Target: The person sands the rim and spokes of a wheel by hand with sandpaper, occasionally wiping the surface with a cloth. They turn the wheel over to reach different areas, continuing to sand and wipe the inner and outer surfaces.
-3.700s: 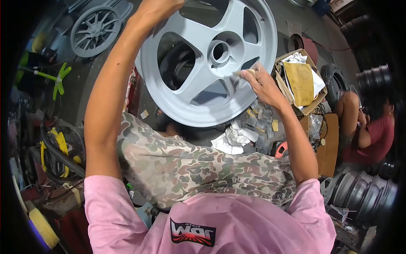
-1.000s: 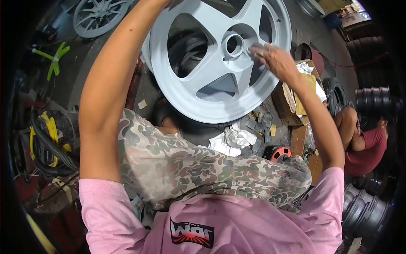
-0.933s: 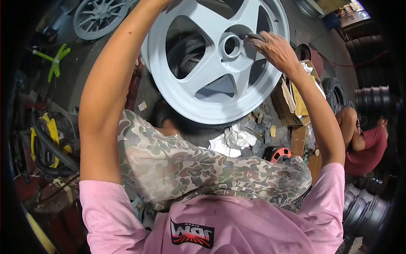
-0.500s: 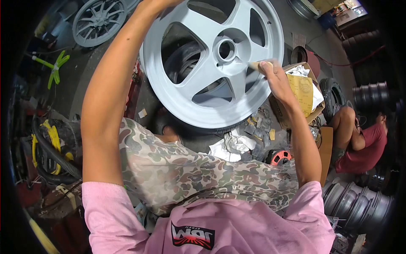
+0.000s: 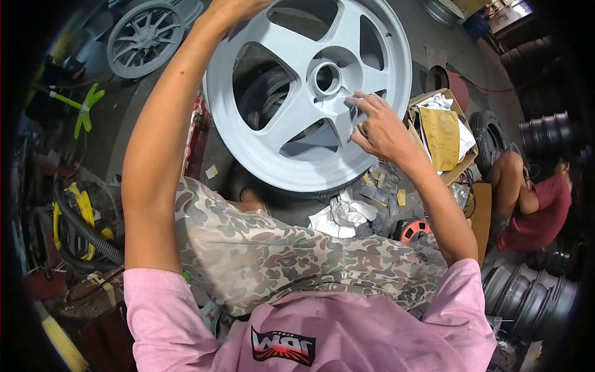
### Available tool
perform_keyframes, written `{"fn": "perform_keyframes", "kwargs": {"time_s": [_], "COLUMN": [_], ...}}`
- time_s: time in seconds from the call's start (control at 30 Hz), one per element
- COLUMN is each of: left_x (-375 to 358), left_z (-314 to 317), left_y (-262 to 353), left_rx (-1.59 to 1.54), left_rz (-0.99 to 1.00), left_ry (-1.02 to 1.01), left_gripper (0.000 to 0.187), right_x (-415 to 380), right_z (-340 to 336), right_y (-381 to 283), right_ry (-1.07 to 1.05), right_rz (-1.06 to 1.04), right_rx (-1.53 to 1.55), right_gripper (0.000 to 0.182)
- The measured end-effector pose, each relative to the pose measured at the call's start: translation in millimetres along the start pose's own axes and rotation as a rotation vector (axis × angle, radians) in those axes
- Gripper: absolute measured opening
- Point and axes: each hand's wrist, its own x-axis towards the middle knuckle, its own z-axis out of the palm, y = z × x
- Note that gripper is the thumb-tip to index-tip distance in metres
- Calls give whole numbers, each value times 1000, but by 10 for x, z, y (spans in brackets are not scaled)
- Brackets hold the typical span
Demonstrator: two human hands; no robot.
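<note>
A pale grey five-spoke wheel rim [image 5: 291, 46] is tilted up in front of my knees. At its upper left edge, my left hand [image 5: 242, 7] is closed on the rim, partly cut off by the frame's top. My right hand [image 5: 381, 129] is at a lower right spoke close to the hub, its fingers bent and pointing toward the metal. What lies under those fingers, if anything, is hidden from me. A dark tyre [image 5: 269, 93] shows through the openings behind the wheel.
Right of the wheel is a cardboard box [image 5: 460, 162] with yellow sandpaper sheets [image 5: 441, 137]. White crumpled paper [image 5: 341, 214] and scraps lie below. A person [image 5: 538, 208] squats at right near stacked rims [image 5: 530, 297]. Another rim [image 5: 145, 40] is at upper left; hoses [image 5: 93, 232] are at left.
My right hand has moved left and down onto the spoke near the hub. The thin tan piece it pinched earlier no longer shows. My left hand stays at the rim.
</note>
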Motion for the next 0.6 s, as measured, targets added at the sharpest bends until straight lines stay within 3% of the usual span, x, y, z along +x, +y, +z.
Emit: {"fn": "perform_keyframes", "kwargs": {"time_s": [0.17, 0.3, 0.37, 0.4, 0.43, 0.5, 0.53, 0.57, 0.6], "left_x": [-64, -35, -38, -45, -48, -45, -44, -39, -20], "left_z": [-72, -45, -42, -41, -42, -53, -45, -24, -5], "left_y": [96, 117, 122, 124, 131, 150, 136, 113, 86], "left_rx": [-26, -26, -26, -28, -27, -53, -50, -31, -13], "left_rz": [-6, 0, -9, -20, -19, -26, -23, -11, 3], "left_ry": [19, 0, 11, 22, 23, 0, -2, 2, 8], "left_gripper": [30, 30, 30, 30, 30, 30, 30, 30, 30], "right_x": [172, 207, 240, 253, 239, 226, 244, 212, 164], "right_z": [295, 169, 30, -16, -47, -108, -177, 2, 325], "right_y": [-119, -375, -406, -351, -329, -307, -359, -346, -308], "right_ry": [-14, -36, -2, 51, 53, 318, 322, 327, 429], "right_rz": [-27, 124, 314, 382, 380, 567, 570, 574, 339], "right_rx": [23, 270, 1003, 1178, 1177, 1099, 751, 754, 490], "right_gripper": [33, 34, 38, 36, 36, 32, 29, 29, 29]}}
